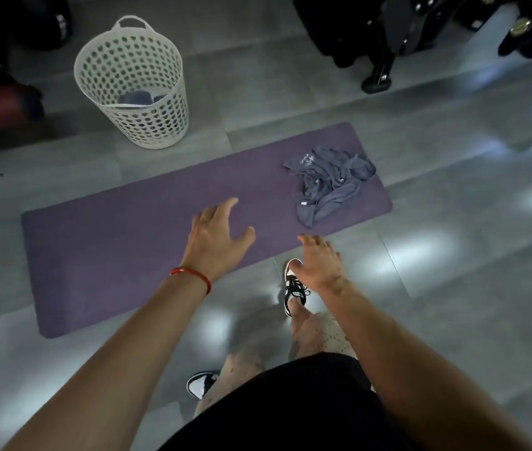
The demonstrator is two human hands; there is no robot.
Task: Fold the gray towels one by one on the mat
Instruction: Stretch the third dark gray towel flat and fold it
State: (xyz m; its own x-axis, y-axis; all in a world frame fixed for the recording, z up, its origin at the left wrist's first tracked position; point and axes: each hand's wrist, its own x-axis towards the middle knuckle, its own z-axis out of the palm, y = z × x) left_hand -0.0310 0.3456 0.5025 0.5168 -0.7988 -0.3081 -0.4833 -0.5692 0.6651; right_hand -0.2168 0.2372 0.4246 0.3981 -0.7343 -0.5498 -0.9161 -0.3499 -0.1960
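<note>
The purple mat (128,255) lay slantwise across the gray tiled floor (453,304), filling the middle of the view. At eleven o'clock from it stood a white perforated laundry basket (147,125), with some gray-blue cloth (139,97) visible at its bottom. Toward the mat's two o'clock end sat a crumpled heap of gray towels (329,183), none of them yet folded, so the task appeared barely begun, with every towel left to do. The person stood at the mat's six o'clock edge, both arms stretched forward. The left hand (217,237), fingers spread and empty, hovered over the mat; the right hand (318,262), likewise loose and holding nothing, reached toward the heap.
</note>
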